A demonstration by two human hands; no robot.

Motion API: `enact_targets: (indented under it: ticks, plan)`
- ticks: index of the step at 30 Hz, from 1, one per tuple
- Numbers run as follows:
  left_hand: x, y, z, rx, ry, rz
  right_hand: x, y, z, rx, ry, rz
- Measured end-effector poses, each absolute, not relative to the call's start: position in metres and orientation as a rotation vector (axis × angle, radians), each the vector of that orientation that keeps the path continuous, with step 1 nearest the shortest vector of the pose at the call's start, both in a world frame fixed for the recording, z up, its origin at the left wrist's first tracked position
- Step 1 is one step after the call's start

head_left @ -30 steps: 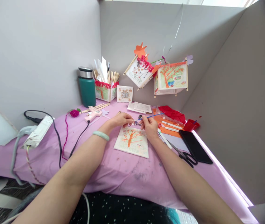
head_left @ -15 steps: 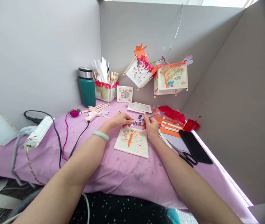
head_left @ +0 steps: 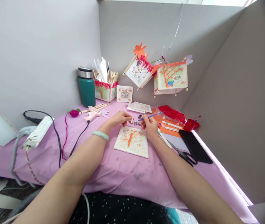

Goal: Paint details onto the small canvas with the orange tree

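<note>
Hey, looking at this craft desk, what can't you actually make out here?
Head view, the only one:
- Small pale piece pinched by the left hand: too small to identify, and the fingertips cover part of it.
- Tip of the paintbrush held in the right hand: too small to tell any paint on it.
- Red cup: its wall hides what is inside.

Your table (head_left: 123, 174) under purple cloth, tree painting (head_left: 131, 141) at centre, scissors (head_left: 184, 156) and black phone (head_left: 195, 146) to your right, glue gun (head_left: 92, 114), green flask (head_left: 86, 87) and power strip (head_left: 37, 132) to your left
</note>
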State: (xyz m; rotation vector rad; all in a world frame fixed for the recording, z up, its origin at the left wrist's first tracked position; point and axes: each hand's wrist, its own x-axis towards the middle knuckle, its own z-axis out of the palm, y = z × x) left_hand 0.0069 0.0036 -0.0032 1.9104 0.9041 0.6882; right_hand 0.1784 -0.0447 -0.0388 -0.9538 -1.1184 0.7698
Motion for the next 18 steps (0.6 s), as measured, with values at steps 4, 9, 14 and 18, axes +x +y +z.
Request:
enact_targets:
  ticks: [4, 9, 14, 18]
  plan:
    - [0.0053, 0.0028, -0.0036, 1.904, 0.829, 0.631, 0.1763, -0.0449, -0.0394, -0.944, -1.151, 0.792]
    - [0.0036, 0.003, -0.0042, 1.863, 0.715, 0.526, 0.1773, -0.0437, -0.0404, -0.965, -1.131, 0.774]
    - [0.0035, 0.0051, -0.0061, 1.874, 0.673, 0.528, 0.1765, -0.0465, -0.0384, -0.937, -1.175, 0.797]
    - [0.0047, 0.0063, -0.0071, 1.889, 0.691, 0.558, 0.1753, -0.05, -0.0354, -0.939, -1.217, 0.814]
